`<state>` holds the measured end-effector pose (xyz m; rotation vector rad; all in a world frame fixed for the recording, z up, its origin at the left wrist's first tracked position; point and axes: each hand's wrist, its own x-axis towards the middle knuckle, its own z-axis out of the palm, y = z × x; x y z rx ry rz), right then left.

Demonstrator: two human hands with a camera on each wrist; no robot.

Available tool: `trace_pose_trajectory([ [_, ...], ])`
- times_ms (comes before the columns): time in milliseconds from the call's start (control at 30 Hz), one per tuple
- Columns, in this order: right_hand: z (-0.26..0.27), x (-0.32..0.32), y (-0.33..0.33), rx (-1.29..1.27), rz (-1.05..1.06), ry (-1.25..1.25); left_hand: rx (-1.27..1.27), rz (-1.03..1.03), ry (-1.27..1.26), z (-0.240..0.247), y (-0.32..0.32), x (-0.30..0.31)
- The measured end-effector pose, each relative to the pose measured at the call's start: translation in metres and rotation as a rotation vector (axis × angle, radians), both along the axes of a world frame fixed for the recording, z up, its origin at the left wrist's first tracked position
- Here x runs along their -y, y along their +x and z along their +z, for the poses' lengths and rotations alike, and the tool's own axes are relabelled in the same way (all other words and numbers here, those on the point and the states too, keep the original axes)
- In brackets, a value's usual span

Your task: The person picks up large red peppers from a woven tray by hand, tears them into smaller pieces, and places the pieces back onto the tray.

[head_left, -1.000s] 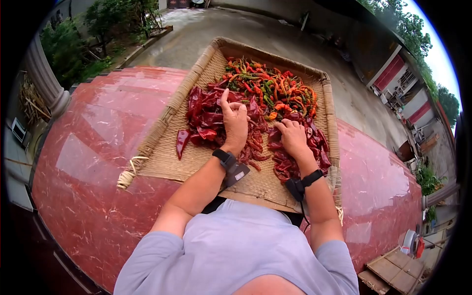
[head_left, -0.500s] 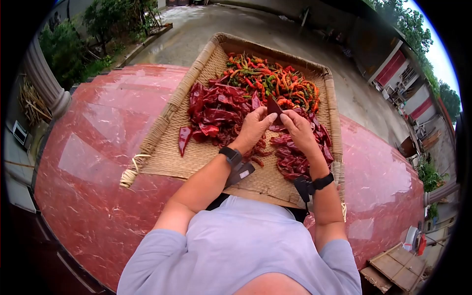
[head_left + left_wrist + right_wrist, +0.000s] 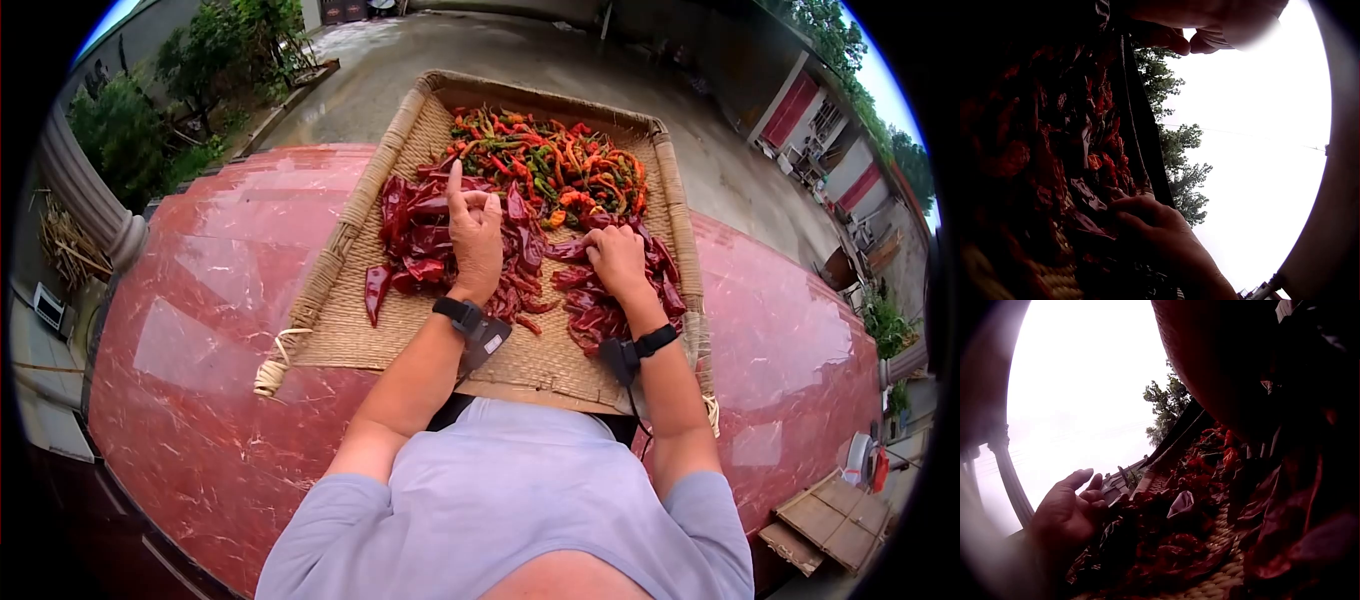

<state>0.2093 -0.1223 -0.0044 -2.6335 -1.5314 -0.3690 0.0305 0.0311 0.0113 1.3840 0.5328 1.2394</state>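
Note:
Over the left pile of dark red peppers (image 3: 425, 235), the left hand (image 3: 475, 245) has its index finger extended and the other fingers loosely bent. Nothing shows in that hand, seen also in the right wrist view (image 3: 1069, 512). At the right pile (image 3: 600, 315), the right hand (image 3: 618, 262) has bent fingers on a dark red pepper (image 3: 568, 250) that sticks out to the left. The left wrist view shows this right hand (image 3: 1163, 234) pinching at a dark pepper (image 3: 1089, 223); its thumb contact is hard to see.
A woven tray (image 3: 345, 335) holds both piles, with smaller red, orange and green peppers (image 3: 560, 165) at its far end. One long pepper (image 3: 376, 292) lies apart at the left. Red stone paving (image 3: 220, 400) surrounds the tray.
Half a second ago both hands held a dark pepper together above the tray. Now they are apart: the left moved left over its pile, the right down to the right pile.

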Motion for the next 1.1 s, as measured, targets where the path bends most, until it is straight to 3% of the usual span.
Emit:
trace_pose_trajectory([
  [67, 0.003, 0.005, 0.0, 0.077, 0.09, 0.041, -0.053, -0.057, -0.002, -0.011, 0.007, 0.001],
  [200, -0.005, -0.002, -0.002, 0.089, 0.07, -0.019, -0.098, -0.165, -0.044, -0.008, 0.01, 0.009],
  [267, -0.007, -0.003, 0.0, 0.125, 0.109, 0.01, -0.133, -0.22, 0.054, -0.021, 0.016, 0.004],
  [467, 0.006, 0.008, 0.001, 0.166, 0.164, 0.228, -0.556, -0.4, 0.522, -0.036, 0.012, 0.004],
  [533, 0.015, 0.015, 0.002, 0.139, 0.144, 0.275, -0.692, -0.503, 0.558, -0.034, 0.006, 0.007],
  [633, 0.034, 0.019, -0.006, -0.325, -0.084, 0.263, -0.841, -0.518, 0.645, -0.03, 0.002, 0.007],
  [733, 0.034, 0.016, 0.002, -0.449, -0.131, 0.203, -0.947, -0.395, 0.536, -0.011, -0.002, 0.013],
  [933, 0.052, -0.011, -0.018, -0.487, -0.138, 0.267, -0.664, -0.075, 0.613, -0.016, 0.005, 0.011],
  [1033, 0.064, -0.026, -0.034, -0.99, 0.158, 0.658, -0.61, 0.063, 0.67, -0.009, 0.005, 0.013],
  [1100, 0.066, -0.027, -0.031, -0.846, 0.162, 0.696, -0.569, 0.176, 0.708, -0.01, 0.005, 0.01],
])
